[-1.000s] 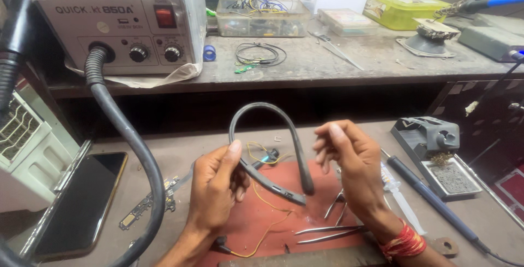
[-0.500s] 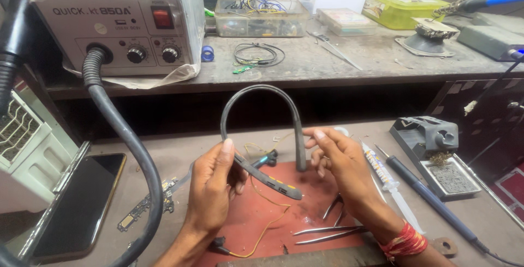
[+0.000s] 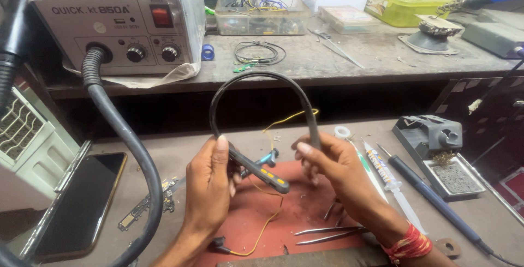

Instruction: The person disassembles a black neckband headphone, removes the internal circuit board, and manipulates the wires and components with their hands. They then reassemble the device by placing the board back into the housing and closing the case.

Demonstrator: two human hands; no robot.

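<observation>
My left hand [image 3: 210,182] grips one end of a black neckband earphone [image 3: 256,79], at the control arm with yellow buttons [image 3: 262,171]. My right hand [image 3: 327,163] pinches the other end of the band, near its right leg [image 3: 313,128]. The band arches upward between both hands above a red work mat [image 3: 284,212]. A thin yellow wire [image 3: 267,229] trails from the band down over the mat, and another yellow strand [image 3: 289,118] curls up behind it.
Metal tweezers [image 3: 327,233] lie on the mat. A hot-air rework station [image 3: 117,21] with a thick black hose [image 3: 128,152] stands at the left. A phone [image 3: 82,204], circuit board [image 3: 144,210], syringe tube [image 3: 387,177], soldering iron [image 3: 431,201] and tip-cleaner stand [image 3: 436,144] surround the mat.
Both hands have shifted the band slightly; its arch now stands more upright and open, and my right hand grips lower on its right leg. A yellow strand shows behind it.
</observation>
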